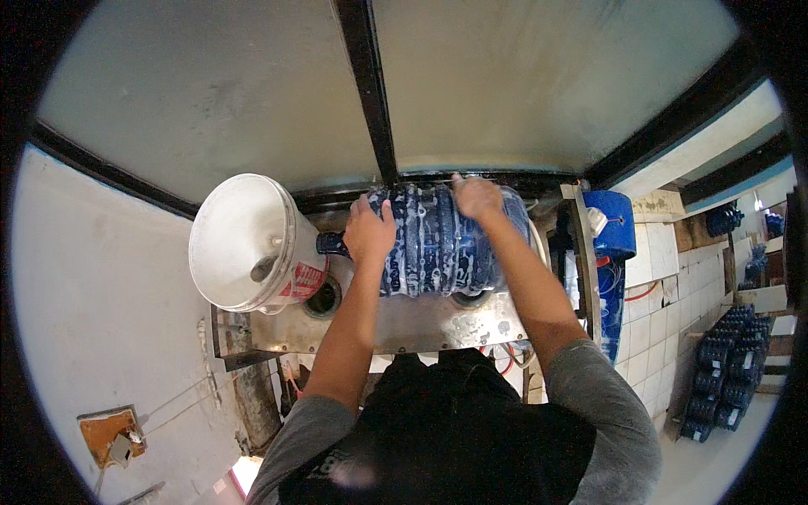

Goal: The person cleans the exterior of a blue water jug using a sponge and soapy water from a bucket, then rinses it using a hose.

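A large blue ribbed plastic water bottle [432, 252], streaked with white suds, lies on its side across a metal counter [404, 325], its neck pointing left. My left hand [370, 230] rests on the bottle's shoulder near the neck, fingers curled over the top. Close to the bottle's base, my right hand [478, 196] is on its upper far side, looking slightly blurred; whether it holds anything is hidden. Just beyond the neck stands a white plastic bucket [243, 243] with a red printed patch, tilted in the view, with a small dark grey thing inside.
Round openings [323, 298] show in the counter below the bottle and bucket. Framed frosted panels [480, 82] rise behind it. At the right are a blue cylindrical container [609, 224], a metal post [582, 265] and, farther off, rows of blue bottles [723, 372] on the floor.
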